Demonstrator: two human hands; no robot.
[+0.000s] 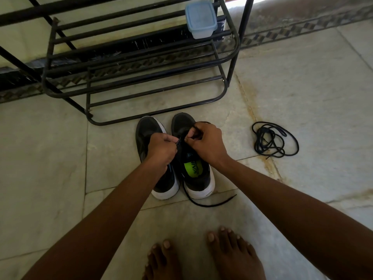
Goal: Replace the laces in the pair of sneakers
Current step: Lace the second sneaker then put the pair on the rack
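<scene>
Black and white-soled, the two sneakers stand side by side on the pale stone floor (302, 98), toes pointing toward a black metal shoe rack (129, 81). The left sneaker (146, 134) is partly covered by the person's left forearm; the right sneaker (198, 178) shows its green insole and sits directly under both hands.

Over the tongue of that right sneaker, a black lace (210, 204) runs up between the two hands. The left hand (160, 147) has its fingers curled tight, its grip pinching the lace end at the fingertips just where it meets the right hand. The right hand (203, 140) is curled too, thumb and fingers closed round a loop of the same lace that arches over its knuckles near the shoe's toe end. The two hands almost touch above the eyelets.

From the heel side, the lace's loose tail trails down between the sneakers and curves out across the floor toward the right. Both forearms reach forward and down from the lower corners, wrists bent inward so the hands meet in the middle.

Well apart to the right lies a second black lace (274, 141) in a loose tangle. A pale blue lidded container (200, 19) rests on the rack. Two bare feet (201, 257) stand near the sneakers' heels.
</scene>
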